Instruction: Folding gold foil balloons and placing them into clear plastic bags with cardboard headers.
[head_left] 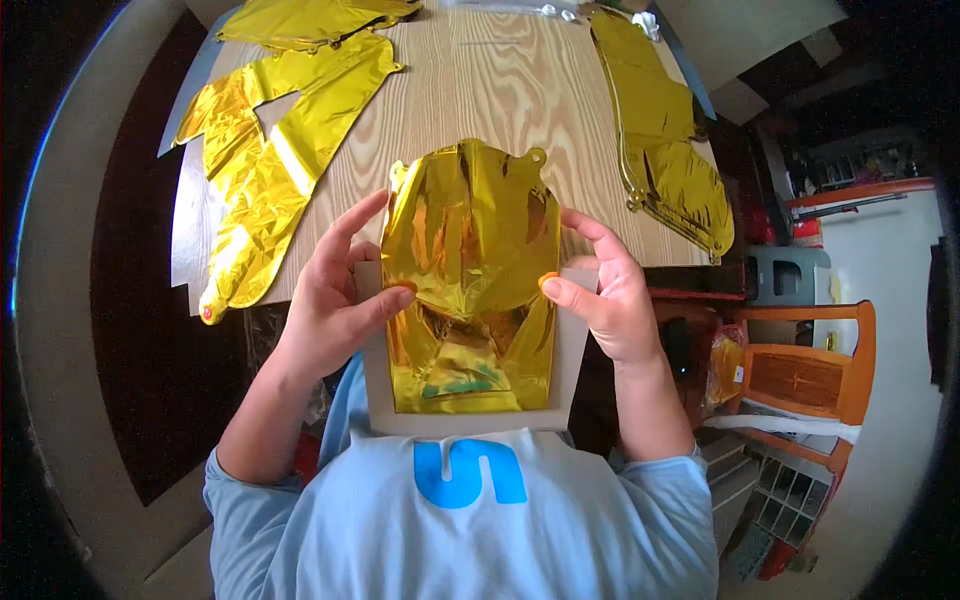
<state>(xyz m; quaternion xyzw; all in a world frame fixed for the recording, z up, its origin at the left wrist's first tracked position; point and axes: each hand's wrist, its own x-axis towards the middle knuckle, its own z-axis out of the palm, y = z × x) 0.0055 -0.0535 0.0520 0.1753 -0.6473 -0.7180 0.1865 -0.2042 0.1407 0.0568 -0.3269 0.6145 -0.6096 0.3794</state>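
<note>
A folded gold foil balloon (470,240) is held up in front of me at the table's near edge, with small round tabs at its top corners. Behind it lies a pale grey card (573,370), its sides and lower edge showing past the foil. My left hand (345,275) grips the left side, thumb on the front. On the right side, my right hand (605,290) does the same, its thumb pressing the front edge. Both thumbs show orange at the tips. The fingers behind are partly hidden.
More flat gold foil balloons lie on the wood-grain table (480,90): a crumpled one (265,180) at left, another (315,22) beyond it, and a long folded one (665,140) at right. A wooden chair (800,375) stands to the right.
</note>
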